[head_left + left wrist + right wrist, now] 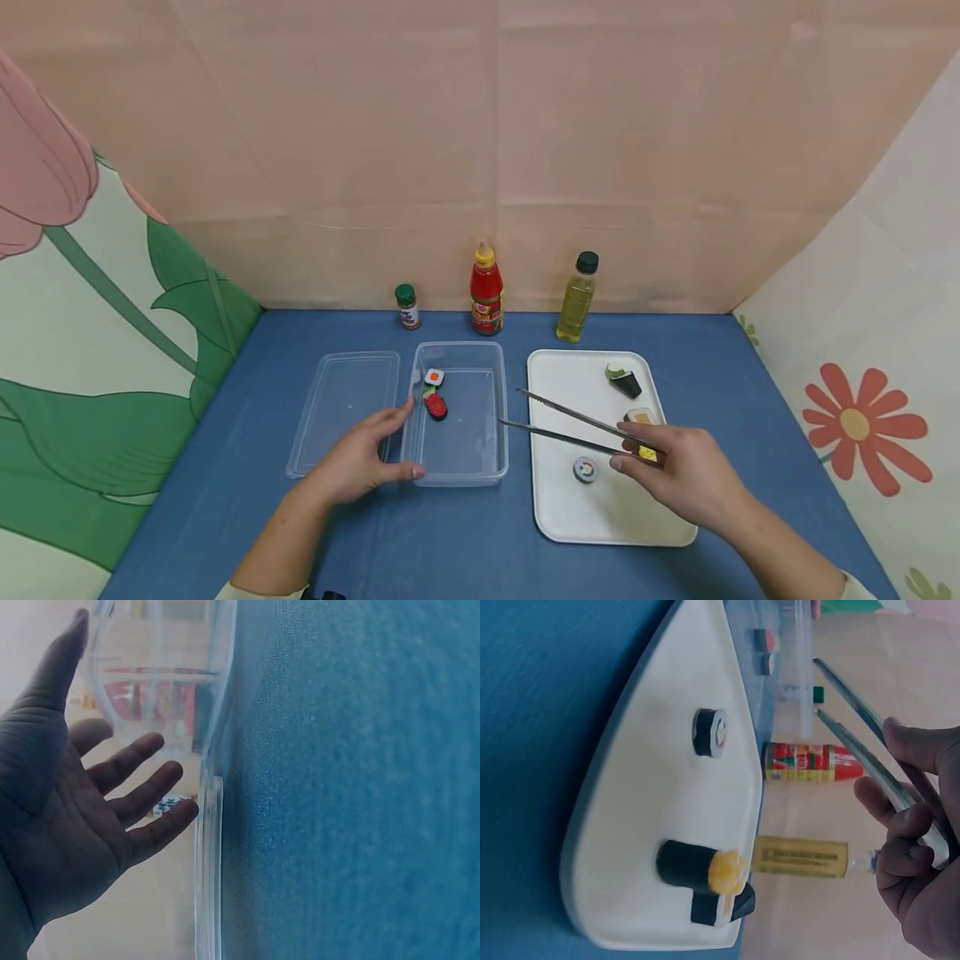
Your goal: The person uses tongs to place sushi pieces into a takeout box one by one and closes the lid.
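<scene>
My right hand (686, 467) holds long metal tongs (558, 437) over the white tray (570, 521). Their tips stand apart near the right wall of the clear plastic box (457, 481), with nothing between them. Beside the box's left wall, my left hand (363, 458) has its fingers and thumb spread. Inside the box lie a small toy sushi roll with an orange centre (434, 377) and a red-topped sushi piece (436, 407). The tray carries a round sushi roll (585, 470), a dark cone-shaped roll (625, 383), an orange-topped piece (640, 415) and a yellow-topped roll (697, 866).
A clear lid (341, 408) lies flat left of the box. Along the back stand a green-capped spice jar (408, 308), a red sauce bottle (487, 296) and an oil bottle (576, 300). Blue cloth (450, 542) covers the table, with fabric walls behind and at both sides.
</scene>
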{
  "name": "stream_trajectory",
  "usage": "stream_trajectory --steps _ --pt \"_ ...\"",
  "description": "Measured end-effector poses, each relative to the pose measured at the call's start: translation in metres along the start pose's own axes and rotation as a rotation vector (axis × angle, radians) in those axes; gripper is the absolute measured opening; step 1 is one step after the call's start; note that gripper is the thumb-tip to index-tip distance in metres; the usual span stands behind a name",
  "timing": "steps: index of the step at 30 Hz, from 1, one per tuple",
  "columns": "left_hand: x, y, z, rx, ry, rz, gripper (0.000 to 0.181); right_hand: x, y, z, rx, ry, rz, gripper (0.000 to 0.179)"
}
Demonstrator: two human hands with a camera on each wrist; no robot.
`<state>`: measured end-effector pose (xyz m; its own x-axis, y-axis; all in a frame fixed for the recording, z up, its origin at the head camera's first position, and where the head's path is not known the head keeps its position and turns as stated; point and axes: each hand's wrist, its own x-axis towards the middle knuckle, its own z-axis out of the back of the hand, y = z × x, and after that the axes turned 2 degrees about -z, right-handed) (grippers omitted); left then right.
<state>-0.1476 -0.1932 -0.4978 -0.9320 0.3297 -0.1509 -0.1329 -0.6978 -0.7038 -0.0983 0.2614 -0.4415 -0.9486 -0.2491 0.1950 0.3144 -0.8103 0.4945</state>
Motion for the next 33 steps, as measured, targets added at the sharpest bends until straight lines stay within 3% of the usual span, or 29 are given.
stream_trajectory --steps 10,19,33 --pt "0.000 0.000 0.000 -0.006 -0.001 0.008 0.104 -0.012 -0.010 0.011 -0.027 0.033 -0.063 0.044" --pt "0.001 0.000 0.000 -0.004 -0.006 0.005 0.105 -0.023 -0.032 0.017 -0.040 0.065 -0.084 0.044" --pt "0.000 0.003 0.000 -0.003 -0.002 -0.003 0.105 -0.046 -0.054 0.025 -0.051 0.192 -0.237 0.043"
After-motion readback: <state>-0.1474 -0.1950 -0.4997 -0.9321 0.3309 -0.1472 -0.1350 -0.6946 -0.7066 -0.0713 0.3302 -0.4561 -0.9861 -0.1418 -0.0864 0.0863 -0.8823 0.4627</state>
